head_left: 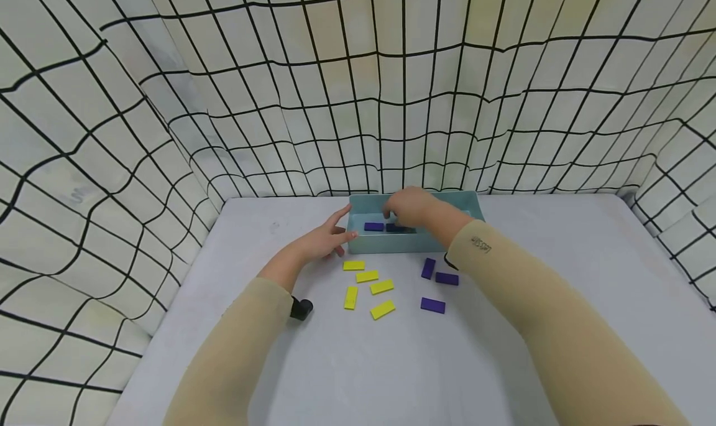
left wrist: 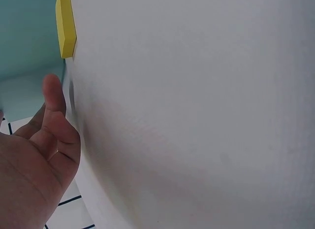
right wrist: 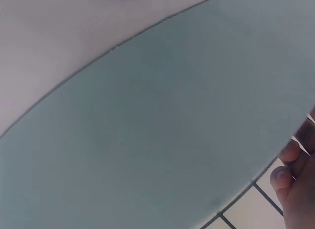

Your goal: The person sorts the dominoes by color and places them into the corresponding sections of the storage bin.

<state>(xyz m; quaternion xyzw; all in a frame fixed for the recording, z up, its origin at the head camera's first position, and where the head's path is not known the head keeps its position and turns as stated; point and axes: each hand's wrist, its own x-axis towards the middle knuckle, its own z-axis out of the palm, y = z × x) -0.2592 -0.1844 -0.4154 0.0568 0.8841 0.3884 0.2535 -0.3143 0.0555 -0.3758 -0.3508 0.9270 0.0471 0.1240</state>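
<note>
A light blue-green rectangular box [head_left: 414,244] stands at the back of the table. My right hand [head_left: 413,207] reaches over its front wall, fingers bent downward inside. Just under those fingers lies a shaded purple block [head_left: 394,227], beside another purple block [head_left: 373,226] on the box floor. I cannot tell whether the right hand pinches anything; the wall hides part of its fingers in the right wrist view. My left hand [head_left: 322,237] is at the box's left end, fingers spread and thumb at the front corner. A yellow block [left wrist: 65,27] appears above that hand in the left wrist view.
Several yellow blocks [head_left: 382,287] lie loose on the white table [head_left: 358,364] before the box. To their right are 3 purple blocks [head_left: 433,305], near the right sleeve [head_left: 520,301]. Black netting [head_left: 380,106] over pale walls rises behind and beside the table.
</note>
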